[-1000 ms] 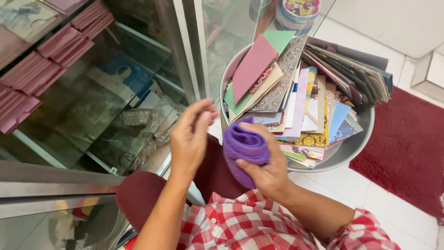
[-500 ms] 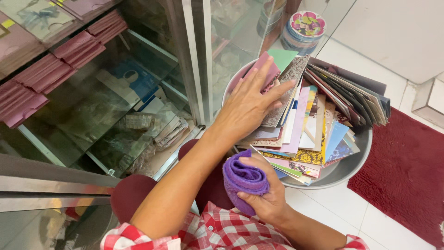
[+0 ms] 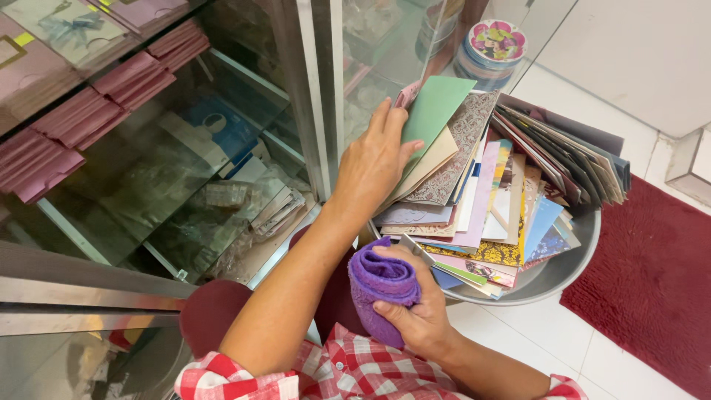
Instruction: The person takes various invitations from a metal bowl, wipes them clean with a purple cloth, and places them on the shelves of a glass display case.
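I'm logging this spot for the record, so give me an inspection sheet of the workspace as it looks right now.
Surface: white tiled floor; red mat at right.
Job's things: green card on top of a card stack in a metal basin; purple cloth.
Clutter: round floral tin behind the basin.
Grippers: left hand grips the green card; right hand holds the cloth.
Cables: nothing seen.
Surroundings: glass cabinet with pink packs.

The stacked colourful paper cards [image 3: 489, 200] hide most of the round grey metal basin [image 3: 552, 274], and the left hand [image 3: 374, 159] covers their near edges.
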